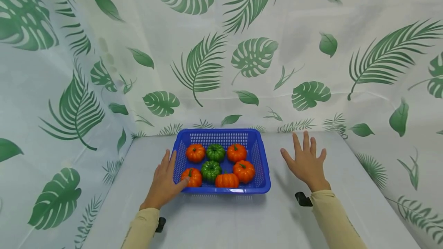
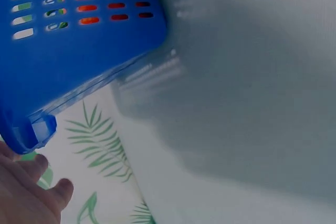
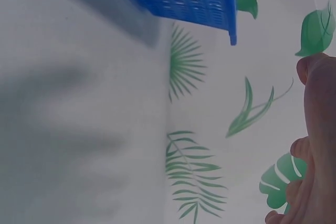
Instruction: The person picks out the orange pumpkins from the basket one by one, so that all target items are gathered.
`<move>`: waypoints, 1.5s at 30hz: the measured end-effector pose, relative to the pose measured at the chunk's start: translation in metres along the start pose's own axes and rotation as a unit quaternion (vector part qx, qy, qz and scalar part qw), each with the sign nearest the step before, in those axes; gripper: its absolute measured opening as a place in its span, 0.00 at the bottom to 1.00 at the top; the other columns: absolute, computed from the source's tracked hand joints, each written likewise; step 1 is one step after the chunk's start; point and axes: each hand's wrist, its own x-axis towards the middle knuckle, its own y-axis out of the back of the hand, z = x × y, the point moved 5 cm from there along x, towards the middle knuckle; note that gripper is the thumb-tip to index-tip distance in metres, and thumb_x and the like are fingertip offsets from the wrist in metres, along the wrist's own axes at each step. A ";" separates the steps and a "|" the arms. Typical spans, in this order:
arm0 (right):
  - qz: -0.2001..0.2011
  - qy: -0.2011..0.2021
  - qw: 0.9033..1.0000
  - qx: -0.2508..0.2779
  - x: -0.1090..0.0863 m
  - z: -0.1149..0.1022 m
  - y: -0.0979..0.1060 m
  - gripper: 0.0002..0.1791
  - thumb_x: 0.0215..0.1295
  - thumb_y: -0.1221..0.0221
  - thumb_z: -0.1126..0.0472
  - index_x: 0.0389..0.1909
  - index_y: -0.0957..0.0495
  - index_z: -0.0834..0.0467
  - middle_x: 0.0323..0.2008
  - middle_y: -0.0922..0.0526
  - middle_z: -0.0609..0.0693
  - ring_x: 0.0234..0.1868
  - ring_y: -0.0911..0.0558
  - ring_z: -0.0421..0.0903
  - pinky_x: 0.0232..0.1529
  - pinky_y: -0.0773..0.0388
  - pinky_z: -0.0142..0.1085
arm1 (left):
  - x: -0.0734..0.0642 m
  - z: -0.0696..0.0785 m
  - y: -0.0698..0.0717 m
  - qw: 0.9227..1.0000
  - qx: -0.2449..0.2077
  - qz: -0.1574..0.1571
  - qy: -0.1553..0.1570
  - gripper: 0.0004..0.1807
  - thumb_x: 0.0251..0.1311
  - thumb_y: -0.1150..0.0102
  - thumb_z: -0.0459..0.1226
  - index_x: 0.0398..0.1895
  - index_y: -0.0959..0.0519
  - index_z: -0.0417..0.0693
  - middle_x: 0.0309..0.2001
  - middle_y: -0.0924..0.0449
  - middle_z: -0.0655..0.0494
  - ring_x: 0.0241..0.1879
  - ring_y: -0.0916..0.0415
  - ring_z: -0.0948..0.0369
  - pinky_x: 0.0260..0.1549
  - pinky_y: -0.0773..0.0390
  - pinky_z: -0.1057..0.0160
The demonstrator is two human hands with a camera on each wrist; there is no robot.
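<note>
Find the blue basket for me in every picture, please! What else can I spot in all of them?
Head: the blue basket is in the middle, a bit low, between the left hand and the right hand.
Left wrist: the blue basket fills the top left corner, cut off by the edges.
Right wrist: the blue basket pokes in at the top, near the middle.
Shared landmark: the leafy cloth.

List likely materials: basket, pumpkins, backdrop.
Basket: almost certainly moulded plastic, semi-gloss; regular slots, smooth rim with highlights.
Pumpkins: probably plastic or coated foam, glossy; sharp highlights, uniform color. Core can't be seen.
Backdrop: thin printed sheet, slight sheen, creased; plastic or fabric, can't tell.
</note>
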 end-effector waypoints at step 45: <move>-0.090 -0.003 0.978 0.189 0.024 -0.032 0.016 0.58 0.77 0.43 0.35 0.87 0.65 0.64 0.84 0.72 0.69 0.81 0.59 0.78 0.69 0.52 0.79 | -0.005 -0.011 -0.016 0.999 0.014 -0.048 0.010 0.69 0.62 0.36 0.70 0.86 0.59 0.33 0.87 0.67 0.40 0.78 0.43 0.34 0.72 0.35 0.35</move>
